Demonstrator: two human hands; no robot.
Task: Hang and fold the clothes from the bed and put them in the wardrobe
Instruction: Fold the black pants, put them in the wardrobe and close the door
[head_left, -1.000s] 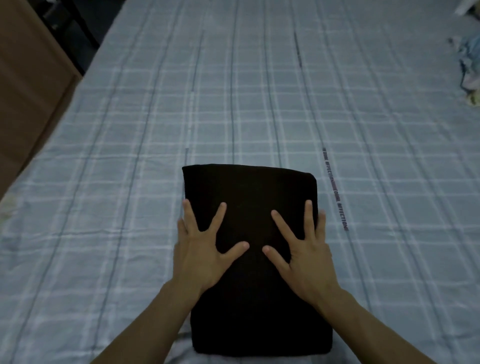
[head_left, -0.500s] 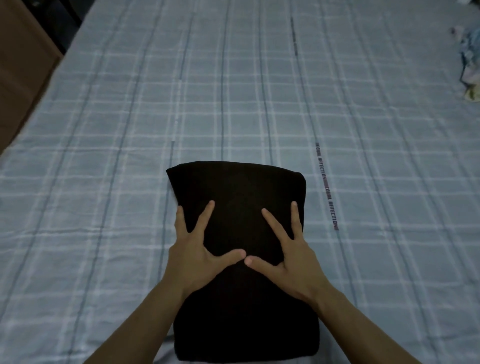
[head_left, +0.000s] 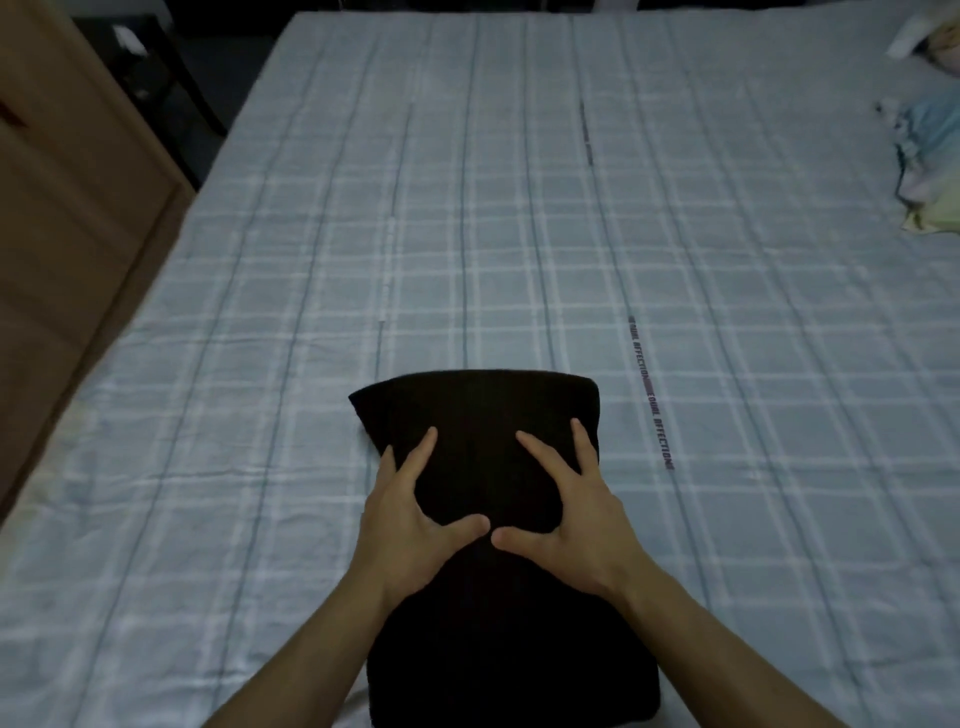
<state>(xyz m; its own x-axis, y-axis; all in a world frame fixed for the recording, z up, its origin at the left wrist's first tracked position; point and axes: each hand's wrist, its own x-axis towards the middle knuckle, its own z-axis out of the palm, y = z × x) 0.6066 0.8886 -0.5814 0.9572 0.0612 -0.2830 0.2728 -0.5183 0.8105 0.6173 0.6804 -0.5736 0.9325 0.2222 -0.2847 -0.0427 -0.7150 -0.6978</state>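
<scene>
A black folded garment (head_left: 478, 410) lies lengthwise on the checked blue bed sheet (head_left: 519, 208), near the front edge. My left hand (head_left: 410, 525) sits on its left side, with the fingers curled over the left edge. Across from it, my right hand (head_left: 576, 519) covers the right side, fingers reaching toward the right edge. The two thumbs nearly touch at the middle of the cloth. Between the hands the garment is squeezed in, and its far end bulges and looks slightly raised. My forearms hide part of its near half.
A small heap of pale blue, white and yellow clothes (head_left: 930, 140) lies at the bed's far right edge. A brown wooden panel (head_left: 62, 208) stands along the left side. Dark furniture (head_left: 156, 78) fills the far left corner beyond the bed.
Both hands went from lying flat with spread fingers to drawing together, thumbs meeting, and closing on the garment's sides. The far end of the cloth has bunched up. The view has tilted up.
</scene>
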